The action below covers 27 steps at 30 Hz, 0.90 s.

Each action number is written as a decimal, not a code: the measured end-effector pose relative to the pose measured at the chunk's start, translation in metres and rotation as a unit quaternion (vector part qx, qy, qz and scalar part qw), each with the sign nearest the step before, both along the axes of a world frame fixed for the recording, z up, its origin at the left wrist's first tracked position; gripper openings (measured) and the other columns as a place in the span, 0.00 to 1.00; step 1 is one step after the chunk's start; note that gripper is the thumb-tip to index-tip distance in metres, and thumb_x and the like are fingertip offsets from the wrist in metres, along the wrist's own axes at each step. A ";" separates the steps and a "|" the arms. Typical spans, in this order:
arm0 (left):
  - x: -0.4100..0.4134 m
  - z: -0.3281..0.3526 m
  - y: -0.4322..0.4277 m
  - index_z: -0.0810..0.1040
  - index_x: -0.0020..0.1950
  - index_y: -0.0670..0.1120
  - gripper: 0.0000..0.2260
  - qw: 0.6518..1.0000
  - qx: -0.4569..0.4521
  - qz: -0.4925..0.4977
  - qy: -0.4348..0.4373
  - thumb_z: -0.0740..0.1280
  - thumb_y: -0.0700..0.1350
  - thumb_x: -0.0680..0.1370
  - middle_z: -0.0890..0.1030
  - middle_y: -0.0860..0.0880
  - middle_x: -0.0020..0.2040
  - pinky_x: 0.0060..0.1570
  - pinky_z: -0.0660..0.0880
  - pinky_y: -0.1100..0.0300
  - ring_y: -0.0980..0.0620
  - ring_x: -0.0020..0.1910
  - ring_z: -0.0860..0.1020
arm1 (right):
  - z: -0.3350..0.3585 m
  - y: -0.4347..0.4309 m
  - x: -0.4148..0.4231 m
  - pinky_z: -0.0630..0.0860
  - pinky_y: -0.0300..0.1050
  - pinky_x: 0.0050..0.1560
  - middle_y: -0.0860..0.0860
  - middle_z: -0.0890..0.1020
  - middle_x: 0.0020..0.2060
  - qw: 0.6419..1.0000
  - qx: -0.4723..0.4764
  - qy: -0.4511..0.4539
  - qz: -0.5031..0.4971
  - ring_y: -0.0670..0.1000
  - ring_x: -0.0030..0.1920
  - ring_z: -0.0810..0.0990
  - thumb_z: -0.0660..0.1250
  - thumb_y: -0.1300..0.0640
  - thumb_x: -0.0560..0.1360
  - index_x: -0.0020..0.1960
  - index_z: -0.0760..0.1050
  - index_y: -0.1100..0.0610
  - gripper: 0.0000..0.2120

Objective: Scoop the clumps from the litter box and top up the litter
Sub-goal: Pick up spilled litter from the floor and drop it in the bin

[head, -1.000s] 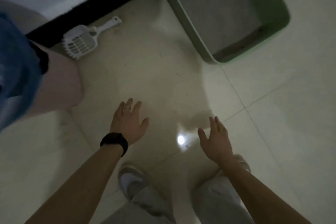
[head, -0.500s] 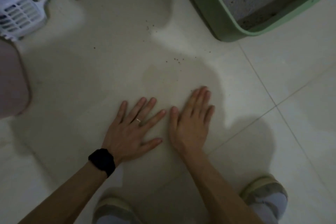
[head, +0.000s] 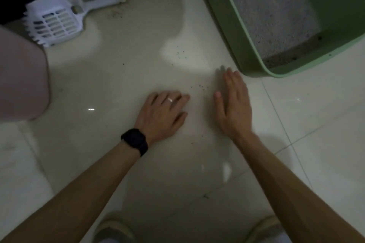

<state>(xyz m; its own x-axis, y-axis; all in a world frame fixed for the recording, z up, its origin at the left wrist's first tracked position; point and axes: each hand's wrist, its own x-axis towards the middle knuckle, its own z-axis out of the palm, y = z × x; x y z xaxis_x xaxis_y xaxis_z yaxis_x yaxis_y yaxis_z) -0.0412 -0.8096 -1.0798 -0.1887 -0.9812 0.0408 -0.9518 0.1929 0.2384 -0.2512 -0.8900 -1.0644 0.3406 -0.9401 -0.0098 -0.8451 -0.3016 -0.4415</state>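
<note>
A green litter box [head: 235, 31] with grey litter [head: 270, 4] inside stands at the upper right on the tiled floor. A white slotted scoop [head: 55, 19] lies on the floor at the upper left, its handle pointing right. My left hand [head: 162, 114], with a ring and a black wristband, hangs low over the floor with loosely bent fingers and holds nothing. My right hand [head: 233, 104] is flat with straight fingers, its tips close to the box's near corner. Neither hand touches the scoop or the box.
Another person's bare leg [head: 21, 77] stands at the left edge beside the scoop. Scattered litter grains [head: 199, 87] lie on the floor between my hands. My shoes [head: 112, 231] show at the bottom. A dark strip runs along the top left.
My hands have lifted off the floor and moved apart. The left fingers have bent and the right hand has shifted toward the box's corner. The view has pulled back a little.
</note>
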 end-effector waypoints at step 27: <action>-0.016 0.000 -0.014 0.68 0.74 0.38 0.22 0.978 0.050 -0.101 0.174 0.56 0.47 0.83 0.65 0.42 0.76 0.74 0.60 0.48 0.47 0.77 0.61 | -0.003 0.066 -0.008 0.52 0.56 0.77 0.53 0.52 0.79 0.984 0.084 0.059 0.147 0.50 0.79 0.47 0.49 0.48 0.84 0.79 0.52 0.60 0.28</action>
<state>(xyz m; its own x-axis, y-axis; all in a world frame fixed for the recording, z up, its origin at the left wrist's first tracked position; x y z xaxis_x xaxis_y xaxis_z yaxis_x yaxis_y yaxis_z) -0.0576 -0.8236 -1.0802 -0.3700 -0.9280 0.0432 -0.7553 0.3276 0.5677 -0.2587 -0.8239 -1.0669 0.5849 -0.7829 -0.2122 -0.7803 -0.4718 -0.4105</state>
